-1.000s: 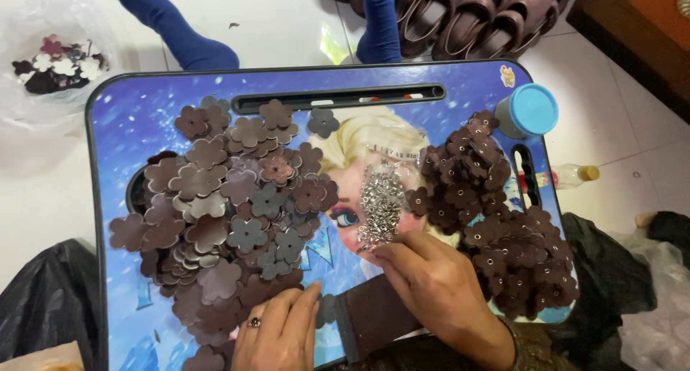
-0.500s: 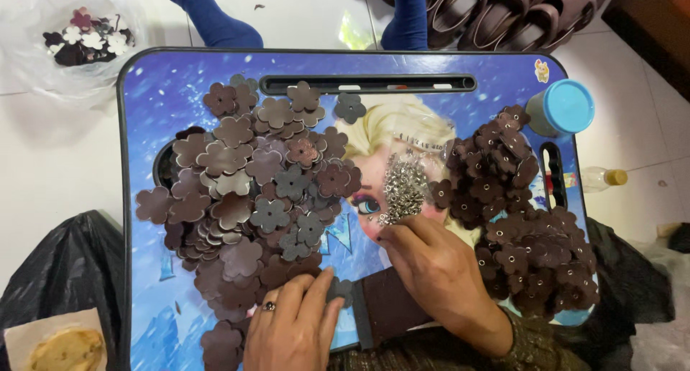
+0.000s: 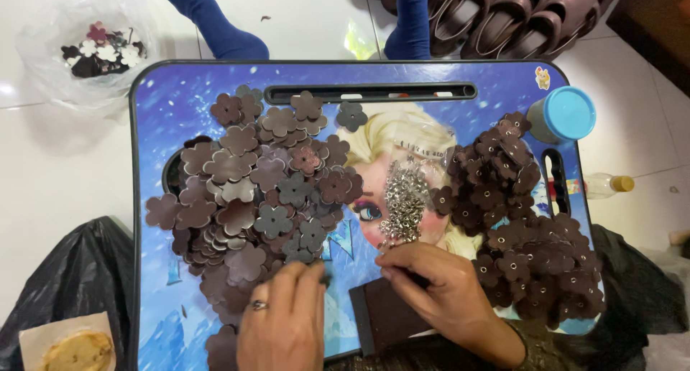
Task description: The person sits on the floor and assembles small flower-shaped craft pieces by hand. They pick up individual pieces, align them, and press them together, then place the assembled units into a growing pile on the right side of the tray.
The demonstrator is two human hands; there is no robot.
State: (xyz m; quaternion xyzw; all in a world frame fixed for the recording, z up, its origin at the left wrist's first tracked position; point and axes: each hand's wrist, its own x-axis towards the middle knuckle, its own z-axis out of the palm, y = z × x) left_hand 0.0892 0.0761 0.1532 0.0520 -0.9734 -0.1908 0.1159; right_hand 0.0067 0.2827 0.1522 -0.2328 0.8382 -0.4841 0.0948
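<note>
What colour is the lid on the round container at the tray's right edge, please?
Light blue; the round container's lid shows clearly in the head view.

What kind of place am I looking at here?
Probably a home workshop set on the floor: a small lap table stands on white tiles, heaped with brown leather flower cutouts and metal eyelets, with rows of brown sandals beyond.

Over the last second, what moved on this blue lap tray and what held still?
The right hand drew back from the silver rivet pile to the tray's near edge. The left hand shifted slightly toward the loose brown flower cutouts. Both flower piles, rivets and blue-lidded jar stayed put.
</note>
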